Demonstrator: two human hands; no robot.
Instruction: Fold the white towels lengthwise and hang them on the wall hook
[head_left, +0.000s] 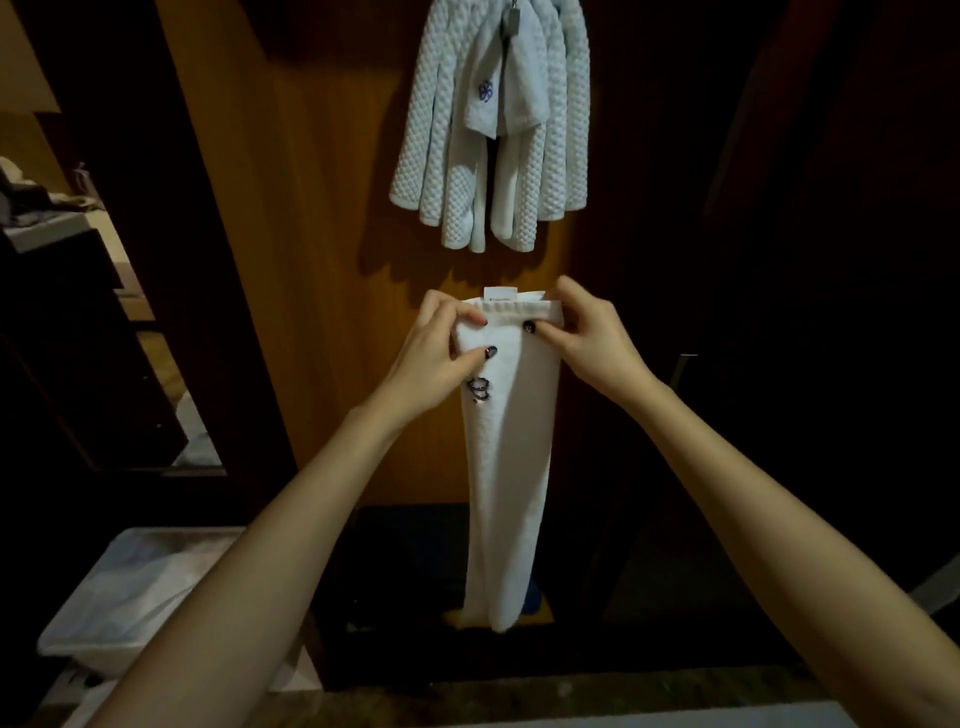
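From the head camera, the left hand (434, 345) and right hand (582, 332) pinch the top edge of a folded white towel (511, 467), fingers (480, 317) clamped on its corners. It hangs in a narrow strip before the wooden wall (311, 260), just below the hung towels (491, 130) on the hook (513, 18). To hang it well, I judge the layers should stay aligned, edges square, while lifting it straight up.
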